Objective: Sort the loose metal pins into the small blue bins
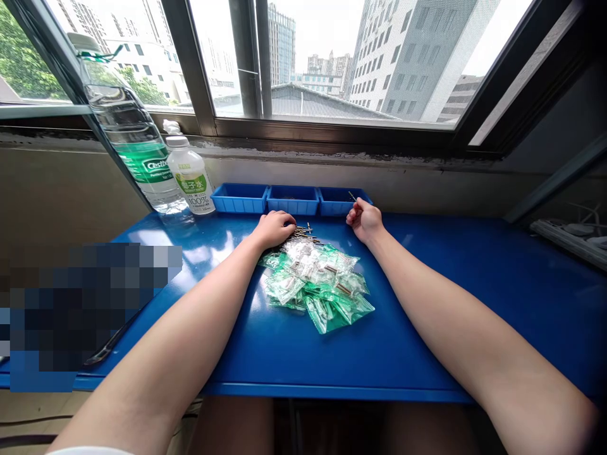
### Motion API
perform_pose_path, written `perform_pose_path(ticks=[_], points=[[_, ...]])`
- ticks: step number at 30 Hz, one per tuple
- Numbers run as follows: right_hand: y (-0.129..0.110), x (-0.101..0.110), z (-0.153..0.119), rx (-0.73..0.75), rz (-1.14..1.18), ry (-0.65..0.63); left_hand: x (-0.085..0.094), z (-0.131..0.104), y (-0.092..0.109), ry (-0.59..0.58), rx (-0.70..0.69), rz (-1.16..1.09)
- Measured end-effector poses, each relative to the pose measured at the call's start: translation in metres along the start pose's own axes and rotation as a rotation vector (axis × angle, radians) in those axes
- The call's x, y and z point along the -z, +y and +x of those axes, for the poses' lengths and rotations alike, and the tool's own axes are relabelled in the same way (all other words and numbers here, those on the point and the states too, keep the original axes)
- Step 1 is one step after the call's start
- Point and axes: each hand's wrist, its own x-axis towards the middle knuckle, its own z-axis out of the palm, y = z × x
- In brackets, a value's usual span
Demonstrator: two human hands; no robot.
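Blue desk [412, 354] by a window [332, 129], loose metal pins [304, 232] heaped just beyond plastic bags [327, 275], probably for easy reach. One pin [351, 196] pinched in the right hand [366, 221], likely for control; left hand [274, 229] at the heap, can't tell if gripping tbh.

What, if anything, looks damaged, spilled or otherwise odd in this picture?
The ledge under the window frame looks damaged: its edge is ragged, with flaky white patches. A blocky blur hides whatever is at the left of the table. The loose pins by the packets could seem spilled, but may be piled there deliberately.
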Motion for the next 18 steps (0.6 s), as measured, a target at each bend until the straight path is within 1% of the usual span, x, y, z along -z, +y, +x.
perform_pose_path(ticks=[5,11,14,18], points=[[0.0000,-0.0034,-0.0036,-0.014,0.042,0.070,-0.0011,0.0005,-0.0007,0.006,-0.005,-0.007],[0.0014,-0.0074,-0.0013,-0.012,-0.008,0.167,-0.0003,0.0002,0.0001,-0.003,0.000,-0.004],[0.0019,-0.0077,-0.0001,-0.001,-0.032,0.179,-0.0001,0.0002,0.0003,-0.002,0.001,-0.005],[0.0056,-0.0065,0.0019,0.037,-0.095,0.162,0.0002,0.0000,0.0010,-0.004,0.005,-0.004]])
